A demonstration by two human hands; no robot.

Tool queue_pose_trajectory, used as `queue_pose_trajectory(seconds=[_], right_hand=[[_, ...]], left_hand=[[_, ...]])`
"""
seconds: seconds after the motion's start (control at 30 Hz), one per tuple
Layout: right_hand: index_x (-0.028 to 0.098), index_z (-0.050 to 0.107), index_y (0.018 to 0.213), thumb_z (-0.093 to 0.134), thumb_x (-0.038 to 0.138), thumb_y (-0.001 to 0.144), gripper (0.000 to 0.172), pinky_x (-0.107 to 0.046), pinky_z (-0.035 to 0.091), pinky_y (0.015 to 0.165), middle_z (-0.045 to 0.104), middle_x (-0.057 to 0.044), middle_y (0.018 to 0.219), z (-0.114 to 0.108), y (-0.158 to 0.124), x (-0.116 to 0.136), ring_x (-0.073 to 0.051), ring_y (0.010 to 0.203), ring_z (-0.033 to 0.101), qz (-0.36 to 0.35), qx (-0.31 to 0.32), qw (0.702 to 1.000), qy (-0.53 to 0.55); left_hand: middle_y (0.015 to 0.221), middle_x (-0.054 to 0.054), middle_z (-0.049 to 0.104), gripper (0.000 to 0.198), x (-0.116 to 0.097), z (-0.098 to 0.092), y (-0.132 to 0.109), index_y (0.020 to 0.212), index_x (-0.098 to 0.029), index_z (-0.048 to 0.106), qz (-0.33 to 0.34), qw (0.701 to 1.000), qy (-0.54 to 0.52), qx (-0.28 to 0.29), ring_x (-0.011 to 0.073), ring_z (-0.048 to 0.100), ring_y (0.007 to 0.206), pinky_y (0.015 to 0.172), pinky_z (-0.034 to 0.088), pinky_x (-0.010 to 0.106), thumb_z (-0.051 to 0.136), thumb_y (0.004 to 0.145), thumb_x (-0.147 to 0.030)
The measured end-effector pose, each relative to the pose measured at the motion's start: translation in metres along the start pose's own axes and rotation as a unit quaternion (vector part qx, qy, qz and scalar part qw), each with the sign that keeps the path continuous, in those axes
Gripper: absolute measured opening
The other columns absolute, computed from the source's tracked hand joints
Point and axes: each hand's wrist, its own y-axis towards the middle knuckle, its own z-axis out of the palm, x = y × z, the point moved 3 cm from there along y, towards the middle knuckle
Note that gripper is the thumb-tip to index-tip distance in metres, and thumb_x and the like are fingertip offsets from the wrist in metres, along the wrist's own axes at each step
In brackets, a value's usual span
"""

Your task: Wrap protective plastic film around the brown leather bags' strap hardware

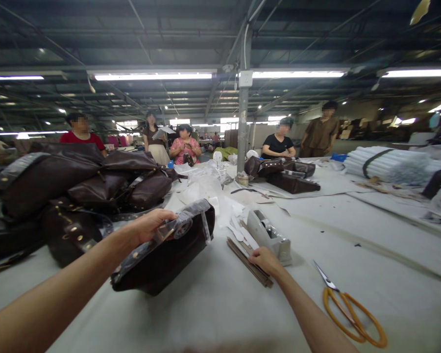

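My left hand (152, 224) is closed on the upper edge of a dark brown leather handbag (169, 260). The bag hangs tilted just over the table, with clear plastic film along its top and metal studs under the film. My right hand (265, 261) has its fingers curled down onto a thin stack of brown cardboard strips (248, 264). White paper pieces (244, 233) lie over the far part of that stack. Close beside the right hand stands a grey tape dispenser (268, 235). What sits under the right fingertips is partly hidden.
Scissors with orange handles (353, 314) lie at the right front. Brown bags (84, 186) are heaped on the left, and more bags (290, 179) lie farther back. A metal post (243, 117) rises beyond the dispenser. White rolls (385, 162) are bundled at right. Several people are around the table.
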Motion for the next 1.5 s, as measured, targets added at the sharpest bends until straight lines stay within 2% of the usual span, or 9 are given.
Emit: queue_pose_trajectory(seconds=[0.13, 0.27, 0.5, 0.63, 0.83, 1.03, 1.27, 1.5], right_hand=[[0.019, 0.071, 0.064, 0.058, 0.029, 0.076, 0.02, -0.027, 0.039, 0.06, 0.066, -0.002, 0.064, -0.001, -0.001, 0.003, -0.019, 0.071, 0.063, 0.022, -0.005, 1.0, -0.011], [0.02, 0.071, 0.068, 0.062, 0.039, 0.074, 0.022, -0.029, 0.04, 0.061, 0.069, -0.005, 0.073, -0.002, -0.005, 0.007, -0.023, 0.078, 0.064, 0.039, -0.021, 0.999, -0.023], [0.021, 0.071, 0.074, 0.065, 0.044, 0.072, 0.023, -0.032, 0.043, 0.065, 0.071, -0.007, 0.084, -0.001, -0.011, 0.011, -0.027, 0.086, 0.065, 0.057, -0.039, 0.997, -0.036], [0.022, 0.07, 0.076, 0.065, 0.041, 0.074, 0.02, -0.031, 0.042, 0.066, 0.071, -0.006, 0.088, 0.0, -0.01, 0.011, -0.026, 0.09, 0.065, 0.055, -0.04, 0.997, -0.04], [0.022, 0.069, 0.069, 0.062, 0.039, 0.078, 0.02, -0.029, 0.04, 0.063, 0.07, -0.004, 0.079, 0.0, -0.008, 0.01, -0.023, 0.083, 0.065, 0.036, -0.028, 0.998, -0.048], [0.018, 0.07, 0.072, 0.051, 0.027, 0.085, 0.024, -0.031, 0.04, 0.065, 0.07, -0.009, 0.084, -0.001, -0.007, 0.011, -0.025, 0.085, 0.064, 0.017, -0.028, 0.997, -0.063], [0.022, 0.069, 0.075, 0.062, 0.035, 0.078, 0.016, -0.031, 0.04, 0.066, 0.071, -0.006, 0.09, 0.0, -0.01, 0.008, -0.025, 0.091, 0.064, 0.011, -0.032, 0.998, -0.055], [0.021, 0.067, 0.079, 0.067, 0.03, 0.068, 0.015, -0.029, 0.039, 0.063, 0.07, -0.005, 0.091, 0.005, -0.012, 0.009, -0.023, 0.087, 0.064, 0.028, -0.042, 0.997, -0.063]], left_hand=[[0.052, 0.006, 0.064, 0.015, -0.003, 0.003, -0.002, 0.06, -0.012, 0.061, -0.003, 1.0, 0.001, -0.003, 0.0156, 0.057, 0.044, 0.042, 0.052, 0.027, 0.068, 0.054, -0.023], [0.051, 0.006, 0.064, 0.014, -0.003, 0.003, -0.003, 0.059, -0.012, 0.061, -0.005, 1.0, 0.003, -0.002, 0.0152, 0.056, 0.044, 0.041, 0.051, 0.026, 0.067, 0.054, -0.023], [0.053, 0.006, 0.064, 0.012, -0.001, 0.002, -0.002, 0.059, -0.012, 0.062, -0.002, 1.0, 0.009, 0.001, 0.0155, 0.057, 0.045, 0.043, 0.051, 0.025, 0.066, 0.056, -0.023], [0.052, 0.006, 0.064, 0.015, -0.001, 0.002, -0.002, 0.06, -0.013, 0.062, 0.0, 1.0, 0.005, -0.003, 0.016, 0.057, 0.045, 0.042, 0.051, 0.026, 0.068, 0.054, -0.025], [0.052, 0.005, 0.063, 0.015, -0.002, 0.003, -0.006, 0.059, -0.012, 0.061, -0.004, 1.0, 0.007, -0.001, 0.0152, 0.057, 0.045, 0.042, 0.051, 0.025, 0.068, 0.053, -0.024], [0.053, 0.005, 0.064, 0.015, 0.0, 0.001, -0.003, 0.062, -0.013, 0.06, -0.011, 1.0, 0.001, 0.004, 0.0155, 0.058, 0.045, 0.043, 0.051, 0.025, 0.069, 0.058, -0.024], [0.053, 0.004, 0.063, 0.017, 0.0, 0.001, -0.003, 0.063, -0.013, 0.06, -0.003, 1.0, -0.002, 0.006, 0.0156, 0.058, 0.045, 0.045, 0.052, 0.026, 0.071, 0.057, -0.024], [0.052, 0.004, 0.063, 0.014, -0.001, 0.003, -0.006, 0.061, -0.013, 0.059, -0.001, 1.0, 0.006, -0.002, 0.0154, 0.056, 0.043, 0.041, 0.05, 0.025, 0.069, 0.058, -0.023]])
